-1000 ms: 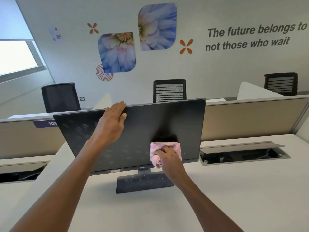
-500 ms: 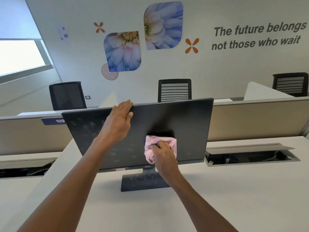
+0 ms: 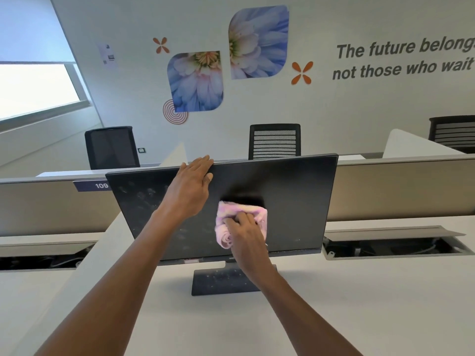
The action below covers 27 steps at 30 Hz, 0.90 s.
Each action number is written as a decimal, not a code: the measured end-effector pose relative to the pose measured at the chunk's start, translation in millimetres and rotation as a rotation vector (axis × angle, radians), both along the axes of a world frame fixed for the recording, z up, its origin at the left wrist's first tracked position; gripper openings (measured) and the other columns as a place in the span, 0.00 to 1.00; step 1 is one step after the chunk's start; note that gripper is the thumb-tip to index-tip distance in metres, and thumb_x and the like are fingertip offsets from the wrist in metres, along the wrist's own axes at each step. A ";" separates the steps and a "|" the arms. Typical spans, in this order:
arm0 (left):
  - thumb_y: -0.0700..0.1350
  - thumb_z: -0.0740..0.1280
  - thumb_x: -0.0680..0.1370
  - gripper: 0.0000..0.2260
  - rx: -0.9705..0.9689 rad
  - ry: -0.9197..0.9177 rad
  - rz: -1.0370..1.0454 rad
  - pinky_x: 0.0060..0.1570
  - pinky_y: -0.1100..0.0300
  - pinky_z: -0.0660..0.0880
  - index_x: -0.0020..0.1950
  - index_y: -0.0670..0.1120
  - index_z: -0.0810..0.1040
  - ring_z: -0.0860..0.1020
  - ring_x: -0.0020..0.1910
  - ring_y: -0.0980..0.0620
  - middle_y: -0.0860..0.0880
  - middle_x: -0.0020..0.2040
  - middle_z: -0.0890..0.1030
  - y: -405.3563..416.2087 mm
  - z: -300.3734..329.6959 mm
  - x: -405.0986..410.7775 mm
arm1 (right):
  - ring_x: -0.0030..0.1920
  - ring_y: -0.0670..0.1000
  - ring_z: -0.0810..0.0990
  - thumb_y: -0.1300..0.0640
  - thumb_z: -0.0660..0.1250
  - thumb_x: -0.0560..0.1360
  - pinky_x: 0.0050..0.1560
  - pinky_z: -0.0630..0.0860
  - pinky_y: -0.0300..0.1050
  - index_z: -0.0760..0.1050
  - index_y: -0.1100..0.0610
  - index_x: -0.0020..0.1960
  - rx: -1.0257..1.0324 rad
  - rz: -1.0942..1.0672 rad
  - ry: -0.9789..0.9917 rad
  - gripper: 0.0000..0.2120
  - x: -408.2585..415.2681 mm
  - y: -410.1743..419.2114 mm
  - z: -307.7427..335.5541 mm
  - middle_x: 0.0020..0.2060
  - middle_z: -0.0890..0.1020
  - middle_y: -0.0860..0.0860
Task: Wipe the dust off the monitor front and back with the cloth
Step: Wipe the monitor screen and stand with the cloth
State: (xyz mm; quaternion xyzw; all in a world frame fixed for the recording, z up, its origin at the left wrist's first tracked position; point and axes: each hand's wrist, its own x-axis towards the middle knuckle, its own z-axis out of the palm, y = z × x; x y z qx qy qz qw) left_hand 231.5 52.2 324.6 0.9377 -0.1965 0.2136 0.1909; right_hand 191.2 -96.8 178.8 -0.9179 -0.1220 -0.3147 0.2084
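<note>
1. Hands first: my right hand [image 3: 245,233] is bunched around the pink cloth [image 3: 240,222], fingers curled into its folds, pressing it flat against the lower middle of the screen.
2. My left hand [image 3: 191,187] lies over the top edge of the monitor [image 3: 290,201], fingers fairly straight and hooked over the rim, thumb on the front, steadying it.
3. The cloth is soft and limp; I judge it light and easy to wad, so a full-palm grip keeps it from slipping out.
4. The monitor stands upright on its flat base [image 3: 226,280] on the white desk [image 3: 359,304]. It looks thin and stiff, and likely to tip or swivel under a push, so the top rim seems the safest hold.
5. The glass is probably fragile, so I would press lightly.
6. Dusty smudges show on the screen's left part and specks on the base; the back is hidden from me.
7. Beyond are a low partition [image 3: 401,188] and office chairs [image 3: 274,141].
</note>
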 end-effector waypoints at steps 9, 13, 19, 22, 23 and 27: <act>0.45 0.55 0.84 0.20 0.009 -0.006 -0.003 0.77 0.54 0.50 0.77 0.47 0.64 0.59 0.78 0.53 0.51 0.78 0.63 2.1 1.4 -2.0 | 0.49 0.53 0.81 0.61 0.80 0.64 0.43 0.79 0.46 0.81 0.55 0.54 -0.101 0.073 0.057 0.19 -6.6 14.7 -14.5 0.51 0.82 0.52; 0.45 0.54 0.85 0.20 0.016 -0.009 0.002 0.78 0.53 0.50 0.78 0.48 0.64 0.58 0.78 0.53 0.51 0.78 0.63 0.3 -0.9 1.0 | 0.52 0.52 0.78 0.58 0.77 0.69 0.47 0.78 0.45 0.80 0.55 0.57 -0.018 0.003 0.005 0.17 1.2 13.5 5.0 0.52 0.81 0.52; 0.45 0.55 0.84 0.20 0.002 -0.017 -0.001 0.77 0.55 0.50 0.77 0.48 0.64 0.59 0.77 0.53 0.52 0.77 0.64 1.9 -1.2 1.2 | 0.53 0.51 0.80 0.56 0.80 0.65 0.47 0.80 0.46 0.80 0.53 0.57 -0.131 0.085 0.134 0.22 -5.6 18.6 -19.0 0.55 0.81 0.51; 0.45 0.55 0.84 0.20 -0.003 -0.018 -0.004 0.77 0.56 0.49 0.77 0.48 0.64 0.58 0.78 0.53 0.52 0.78 0.64 1.8 -2.6 0.7 | 0.53 0.51 0.81 0.58 0.81 0.64 0.47 0.82 0.46 0.82 0.53 0.55 -0.077 0.030 0.177 0.21 -8.5 3.6 -40.3 0.53 0.82 0.51; 0.45 0.55 0.84 0.20 -0.004 -0.019 -0.004 0.77 0.56 0.49 0.78 0.48 0.64 0.58 0.78 0.53 0.52 0.78 0.64 1.8 -3.0 1.0 | 0.52 0.52 0.80 0.59 0.80 0.64 0.45 0.81 0.46 0.82 0.54 0.55 -0.050 0.007 0.157 0.20 -7.6 0.7 -38.0 0.51 0.82 0.52; 0.46 0.54 0.85 0.20 -0.005 -0.025 0.007 0.77 0.55 0.48 0.78 0.48 0.64 0.58 0.78 0.53 0.52 0.78 0.63 -0.3 -3.7 1.6 | 0.51 0.53 0.77 0.63 0.75 0.69 0.45 0.77 0.46 0.79 0.55 0.58 -0.040 0.023 0.046 0.18 0.0 9.8 -7.1 0.52 0.80 0.52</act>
